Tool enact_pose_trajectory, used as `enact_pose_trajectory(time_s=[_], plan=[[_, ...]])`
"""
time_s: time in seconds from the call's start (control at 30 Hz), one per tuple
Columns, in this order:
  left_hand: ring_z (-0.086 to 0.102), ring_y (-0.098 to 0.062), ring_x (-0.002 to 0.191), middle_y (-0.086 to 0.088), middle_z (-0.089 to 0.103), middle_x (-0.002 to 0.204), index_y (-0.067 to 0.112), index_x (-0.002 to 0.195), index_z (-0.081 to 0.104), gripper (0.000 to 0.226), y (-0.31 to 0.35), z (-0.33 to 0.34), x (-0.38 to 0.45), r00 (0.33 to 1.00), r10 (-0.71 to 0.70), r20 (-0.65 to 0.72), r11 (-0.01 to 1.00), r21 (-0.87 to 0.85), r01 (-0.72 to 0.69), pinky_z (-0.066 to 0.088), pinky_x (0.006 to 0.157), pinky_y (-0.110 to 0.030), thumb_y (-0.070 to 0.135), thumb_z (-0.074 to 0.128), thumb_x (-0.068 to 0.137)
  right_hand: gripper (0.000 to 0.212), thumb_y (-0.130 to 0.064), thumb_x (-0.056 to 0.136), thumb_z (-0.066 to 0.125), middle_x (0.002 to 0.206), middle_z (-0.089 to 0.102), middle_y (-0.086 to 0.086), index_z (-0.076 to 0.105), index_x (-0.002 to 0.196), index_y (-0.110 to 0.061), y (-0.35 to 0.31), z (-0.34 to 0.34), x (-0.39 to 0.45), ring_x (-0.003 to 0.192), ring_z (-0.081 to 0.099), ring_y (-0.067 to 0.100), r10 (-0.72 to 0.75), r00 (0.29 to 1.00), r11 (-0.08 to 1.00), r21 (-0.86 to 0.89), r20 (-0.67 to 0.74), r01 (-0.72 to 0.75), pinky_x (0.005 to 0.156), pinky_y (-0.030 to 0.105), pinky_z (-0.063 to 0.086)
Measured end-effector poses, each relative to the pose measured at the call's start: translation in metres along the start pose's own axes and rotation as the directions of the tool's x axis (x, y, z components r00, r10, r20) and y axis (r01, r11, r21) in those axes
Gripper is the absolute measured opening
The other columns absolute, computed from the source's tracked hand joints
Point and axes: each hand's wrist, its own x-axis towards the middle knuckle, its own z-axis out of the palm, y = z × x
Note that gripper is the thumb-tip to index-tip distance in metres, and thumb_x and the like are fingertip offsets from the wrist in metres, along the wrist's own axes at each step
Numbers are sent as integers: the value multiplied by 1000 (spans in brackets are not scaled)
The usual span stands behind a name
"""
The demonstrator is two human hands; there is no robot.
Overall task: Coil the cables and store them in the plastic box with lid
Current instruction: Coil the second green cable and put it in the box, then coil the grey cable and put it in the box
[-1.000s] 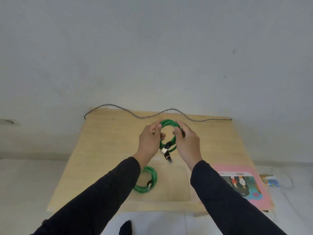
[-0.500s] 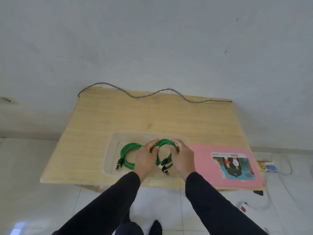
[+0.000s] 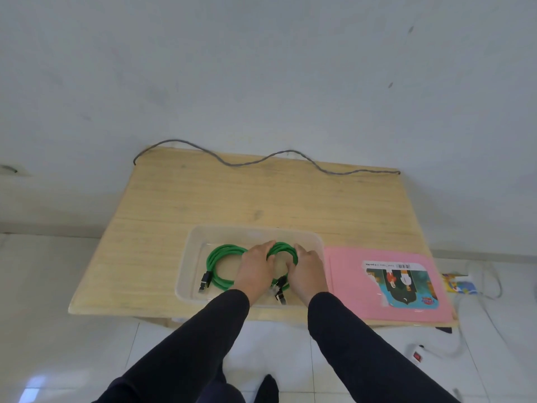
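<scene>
A clear plastic box [image 3: 253,231] sits on the wooden table [image 3: 261,199] near its front edge. One coiled green cable [image 3: 220,266] with black plugs lies in the box's left half. A second green coil [image 3: 283,248] is in the right half, held low inside the box. My left hand [image 3: 255,269] grips its left side and my right hand [image 3: 306,271] grips its right side. Its black plugs [image 3: 279,289] hang out between my wrists. The pink lid [image 3: 389,283] lies flat on the table, right of the box.
A long grey cable [image 3: 261,161] snakes uncoiled along the table's far edge against the wall. On the tiled floor at the right lie a white power strip [image 3: 417,354], white cords and a small colourful item [image 3: 459,285].
Both hands brought the second green coil from above the table's middle down into the box's right half. The view has tilted down towards the front edge.
</scene>
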Motion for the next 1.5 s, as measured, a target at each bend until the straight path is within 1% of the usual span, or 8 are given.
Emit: enact_pose_trajectory(time_s=[0.27,0.37,0.5,0.6,0.7,0.8,1.17,1.5], plan=[[26,-30,138,-19,29,149,4,139,32,44,5,2,-5,955,204,215,808,513,-288,23,113,-37,16,38,97,46,-15,96,36,143,37,14,30,140,-4,0,-2,-17,132,34,25,-276,960,913,-325,-51,245,105,30,32],[31,-32,132,-19,39,140,1,127,45,37,5,-7,-6,939,165,302,600,725,-339,24,112,-39,14,44,92,39,-10,90,43,125,55,16,47,128,1,-1,-7,-24,117,53,30,-350,928,895,-336,-124,293,95,32,44],[50,-30,109,-15,55,114,1,109,55,23,6,-16,-16,926,284,250,513,776,-367,39,95,-37,9,48,89,43,-23,87,33,104,65,11,60,112,-1,0,-15,-35,97,63,25,-428,889,859,-377,-161,345,82,28,52],[62,-25,74,-7,66,79,7,78,67,16,1,-19,-23,903,411,128,591,717,-370,54,67,-31,17,57,86,52,-30,90,22,116,60,9,54,121,-4,-1,-19,-43,108,57,22,-466,872,839,-388,-152,381,91,26,45],[62,-28,76,-10,66,82,4,84,64,53,-12,-17,-22,867,496,-40,666,658,-350,54,69,-35,18,15,98,44,-27,91,29,113,62,8,56,117,-3,-7,-20,-47,106,59,20,-506,845,819,-405,-173,407,91,24,46],[64,-25,73,-9,66,79,4,87,66,36,-5,-40,-22,862,469,-192,767,573,-289,54,66,-31,20,33,90,39,-24,91,34,111,63,8,58,116,-3,-21,-22,-42,104,60,20,-570,806,778,-417,-156,469,91,23,46],[62,-36,92,-21,66,96,-4,106,62,23,-60,-195,60,821,367,-437,856,505,-114,54,75,-38,8,51,91,42,-24,97,36,136,45,8,40,134,-6,-146,-8,63,124,43,20,-676,737,667,-446,-25,597,97,29,40],[41,-23,127,-11,48,134,10,131,46,36,-159,-289,178,912,67,-404,968,248,39,36,100,-32,18,39,97,39,-17,96,40,134,46,8,41,133,-5,-268,78,190,124,45,20,-707,698,595,-435,117,676,99,27,38]])
